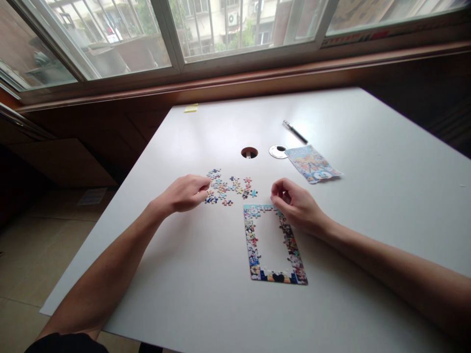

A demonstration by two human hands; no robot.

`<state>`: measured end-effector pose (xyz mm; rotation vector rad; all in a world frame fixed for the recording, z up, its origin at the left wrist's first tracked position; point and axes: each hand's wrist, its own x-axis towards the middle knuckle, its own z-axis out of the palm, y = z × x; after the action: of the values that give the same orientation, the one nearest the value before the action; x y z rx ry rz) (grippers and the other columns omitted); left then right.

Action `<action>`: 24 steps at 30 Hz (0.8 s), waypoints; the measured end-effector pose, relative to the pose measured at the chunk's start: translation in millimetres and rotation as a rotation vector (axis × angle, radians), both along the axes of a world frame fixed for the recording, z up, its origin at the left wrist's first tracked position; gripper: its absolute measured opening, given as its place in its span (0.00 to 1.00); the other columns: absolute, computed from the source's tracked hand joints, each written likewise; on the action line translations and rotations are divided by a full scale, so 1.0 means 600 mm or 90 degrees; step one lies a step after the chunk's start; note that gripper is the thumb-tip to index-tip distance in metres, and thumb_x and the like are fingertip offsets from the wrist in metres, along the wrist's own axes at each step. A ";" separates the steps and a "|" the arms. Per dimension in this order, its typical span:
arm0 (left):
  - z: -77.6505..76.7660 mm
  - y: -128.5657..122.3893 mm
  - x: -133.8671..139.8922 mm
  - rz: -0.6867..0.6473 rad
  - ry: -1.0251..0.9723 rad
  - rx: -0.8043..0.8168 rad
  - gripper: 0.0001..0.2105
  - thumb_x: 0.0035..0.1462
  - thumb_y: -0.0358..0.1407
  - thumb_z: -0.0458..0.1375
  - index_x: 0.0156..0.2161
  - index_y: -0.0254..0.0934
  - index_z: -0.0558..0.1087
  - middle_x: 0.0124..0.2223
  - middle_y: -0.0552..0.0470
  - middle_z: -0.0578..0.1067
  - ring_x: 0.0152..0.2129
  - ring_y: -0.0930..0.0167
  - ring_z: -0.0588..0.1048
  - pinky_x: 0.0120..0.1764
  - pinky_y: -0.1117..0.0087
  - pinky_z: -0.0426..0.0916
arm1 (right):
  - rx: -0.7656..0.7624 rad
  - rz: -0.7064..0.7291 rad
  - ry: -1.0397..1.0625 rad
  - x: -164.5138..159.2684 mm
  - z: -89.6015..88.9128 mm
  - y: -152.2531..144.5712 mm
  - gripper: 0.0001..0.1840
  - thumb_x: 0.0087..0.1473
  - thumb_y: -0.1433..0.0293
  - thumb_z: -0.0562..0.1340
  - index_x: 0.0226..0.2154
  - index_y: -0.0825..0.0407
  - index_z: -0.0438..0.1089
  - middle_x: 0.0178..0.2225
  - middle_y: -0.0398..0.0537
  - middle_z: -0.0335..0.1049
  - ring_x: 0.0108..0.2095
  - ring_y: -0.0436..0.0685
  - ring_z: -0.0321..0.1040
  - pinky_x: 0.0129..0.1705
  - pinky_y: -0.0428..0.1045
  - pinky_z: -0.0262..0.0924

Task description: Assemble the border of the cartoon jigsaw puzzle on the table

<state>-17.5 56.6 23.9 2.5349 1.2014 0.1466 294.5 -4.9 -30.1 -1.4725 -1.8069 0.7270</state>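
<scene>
My left hand (pixel 188 192) rests at the left edge of a loose spread of jigsaw puzzle pieces (pixel 222 189), its fingers curled and pressed together. Whatever may be between those fingertips is hidden. Over the top right corner of a puzzle frame (pixel 253 260) is my right hand (pixel 294 202), thumb and fingers closed in a pinch; I cannot make out anything in it. The frame is a joined border of colourful pieces with the white table showing through its middle. My right hand covers part of its upper right corner.
A crumpled picture sheet (pixel 312 164) lies at the back right, touching a metal ring cover (pixel 276 152). Beyond it is a black pen (pixel 295 131). A round hole (pixel 249 153) opens in the white table (pixel 198 274). A yellow sticky note (pixel 191 108) is near the far edge.
</scene>
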 end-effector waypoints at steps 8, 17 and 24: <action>-0.001 -0.001 0.000 -0.006 -0.003 0.002 0.09 0.49 0.28 0.49 0.26 0.38 0.50 0.23 0.56 0.57 0.21 0.71 0.55 0.27 0.66 0.48 | -0.001 0.004 -0.007 0.002 -0.003 0.000 0.03 0.55 0.68 0.59 0.34 0.49 0.63 0.26 0.40 0.61 0.25 0.50 0.57 0.28 0.48 0.55; 0.000 -0.001 0.001 -0.006 -0.006 0.005 0.09 0.50 0.29 0.49 0.25 0.38 0.50 0.23 0.56 0.56 0.21 0.71 0.54 0.26 0.66 0.48 | 0.000 0.004 -0.004 0.001 -0.002 -0.002 0.03 0.55 0.68 0.59 0.33 0.49 0.63 0.26 0.40 0.61 0.25 0.50 0.57 0.29 0.49 0.55; 0.001 -0.001 0.001 -0.001 0.000 0.004 0.09 0.51 0.29 0.48 0.26 0.38 0.50 0.23 0.56 0.57 0.21 0.71 0.55 0.27 0.66 0.48 | -0.001 0.002 0.000 0.000 0.000 0.000 0.03 0.55 0.69 0.59 0.33 0.49 0.63 0.26 0.40 0.61 0.25 0.50 0.57 0.29 0.49 0.55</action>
<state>-16.8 56.1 24.4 2.5413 1.2016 0.1510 294.8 -5.0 -29.9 -1.4712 -1.8100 0.7302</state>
